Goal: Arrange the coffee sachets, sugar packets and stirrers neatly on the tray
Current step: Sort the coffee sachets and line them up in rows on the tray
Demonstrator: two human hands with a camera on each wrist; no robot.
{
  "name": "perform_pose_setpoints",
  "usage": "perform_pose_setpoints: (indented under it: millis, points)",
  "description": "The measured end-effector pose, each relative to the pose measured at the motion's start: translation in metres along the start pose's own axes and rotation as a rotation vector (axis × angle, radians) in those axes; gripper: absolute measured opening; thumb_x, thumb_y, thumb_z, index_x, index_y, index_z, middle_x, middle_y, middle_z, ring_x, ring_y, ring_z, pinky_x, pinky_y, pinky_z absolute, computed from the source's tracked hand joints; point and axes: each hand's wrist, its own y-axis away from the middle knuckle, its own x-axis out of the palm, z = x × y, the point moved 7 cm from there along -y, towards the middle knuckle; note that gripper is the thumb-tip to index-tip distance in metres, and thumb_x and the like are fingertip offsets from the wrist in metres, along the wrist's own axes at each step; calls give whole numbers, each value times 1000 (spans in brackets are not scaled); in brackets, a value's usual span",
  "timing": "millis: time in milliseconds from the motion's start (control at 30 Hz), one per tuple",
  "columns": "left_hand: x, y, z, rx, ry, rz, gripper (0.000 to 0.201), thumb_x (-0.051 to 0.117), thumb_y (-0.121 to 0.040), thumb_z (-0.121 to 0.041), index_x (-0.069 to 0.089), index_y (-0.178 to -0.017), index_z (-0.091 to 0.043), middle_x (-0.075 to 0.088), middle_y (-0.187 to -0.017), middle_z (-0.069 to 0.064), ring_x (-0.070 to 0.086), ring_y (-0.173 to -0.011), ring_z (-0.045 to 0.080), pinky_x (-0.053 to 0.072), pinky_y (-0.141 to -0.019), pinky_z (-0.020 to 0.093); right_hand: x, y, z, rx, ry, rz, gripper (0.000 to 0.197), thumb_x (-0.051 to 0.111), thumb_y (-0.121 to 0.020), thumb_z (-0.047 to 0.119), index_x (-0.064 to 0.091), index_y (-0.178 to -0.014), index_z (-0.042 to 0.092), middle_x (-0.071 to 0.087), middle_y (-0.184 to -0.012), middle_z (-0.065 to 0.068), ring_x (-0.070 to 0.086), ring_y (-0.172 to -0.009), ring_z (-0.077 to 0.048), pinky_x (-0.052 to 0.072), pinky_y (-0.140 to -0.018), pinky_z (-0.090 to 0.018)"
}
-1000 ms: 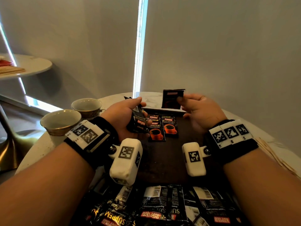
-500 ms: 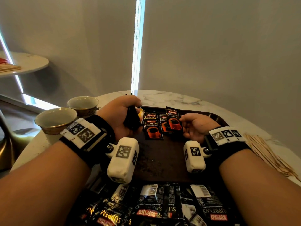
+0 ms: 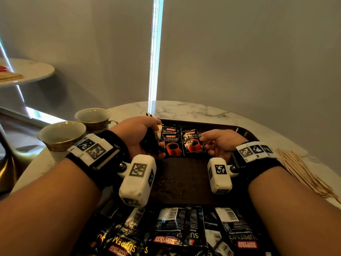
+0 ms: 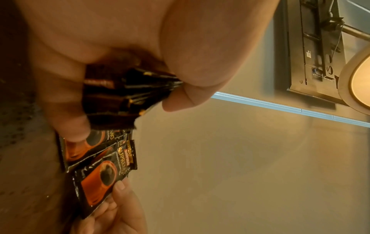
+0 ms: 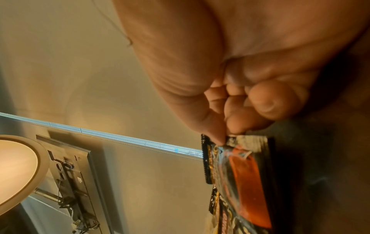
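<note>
The dark tray [image 3: 245, 131] serves as the landmark. At its far end two rows of coffee sachets [image 3: 172, 141] lie face up, overlapped like shingles so each printed cup shows, which I take as the neat pattern being built. The right hand [image 3: 221, 143] rests on the tray just right of those rows, thumb and fingertips [image 5: 236, 125] pinching the edge of the right-hand sachet [image 3: 192, 143], probably to square it against its neighbour. The left hand [image 3: 140, 137] sits at the tray's left edge, fingers clamped round a fanned stack of sachets [image 4: 124, 95], held on edge as a ready supply so the other hand can draw them one by one. More loose sachets [image 3: 175, 235] lie in a heap at the tray's near end, most of them upside down, waiting their turn. The wooden stirrers [image 3: 302, 169] lie off the tray to its right, not yet arranged. I cannot make out any sugar packets for sure
</note>
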Motion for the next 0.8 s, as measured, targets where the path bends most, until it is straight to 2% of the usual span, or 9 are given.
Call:
perform_pose_setpoints:
  millis: [100, 200, 367, 500, 633, 800]
  points:
    - [0, 1, 3, -12, -28, -2, 35, 43, -94, -7, 59, -123, -17, 54, -106, 21, 60, -88, 32, 56, -70, 49, 0, 2, 1, 0, 14, -16, 13, 62, -88, -1, 63, -101, -1, 54, -65, -5, 49, -48, -9, 38, -37, -17]
    - [1, 0, 4, -19, -42, 7, 31, 44, -94, -8, 61, -118, -19, 55, -109, 21, 60, -87, 32, 56, -69, 49, 1, 3, 1, 9, 24, -23, 10, 62, -88, -1, 63, -98, 0, 54, -66, -6, 50, -50, -9, 39, -39, -17]
    - [2, 0, 5, -18, -56, 17, 33, 45, -93, -8, 60, -120, -21, 53, -109, 19, 60, -84, 31, 58, -65, 47, 0, 2, 0, 19, 29, -34, 24, 64, -87, -1, 64, -111, -3, 56, -66, -5, 51, -51, -9, 40, -39, -17]
    - [2, 0, 6, -24, -41, 25, 36, 45, -93, -7, 58, -124, -21, 54, -106, 16, 59, -85, 31, 57, -68, 47, -2, 2, 0, 26, 43, -46, 27, 65, -87, -1, 64, -113, -5, 56, -67, -6, 52, -51, -9, 41, -39, -18]
    - [4, 0, 6, -26, -29, 20, 35, 45, -94, -7, 58, -123, -21, 54, -103, 14, 56, -84, 29, 54, -71, 46, -2, 2, 1, 30, 73, -45, 22, 64, -87, -2, 65, -109, -2, 58, -69, -6, 53, -52, -9, 41, -40, -18]
    - [4, -1, 7, -27, -26, 28, 35, 46, -94, -7, 58, -124, -21, 54, -99, 11, 57, -80, 29, 57, -67, 44, -1, 4, 3, 1, 92, -41, 13, 62, -88, -6, 65, -99, 1, 60, -70, -7, 54, -53, -9, 43, -41, -17]
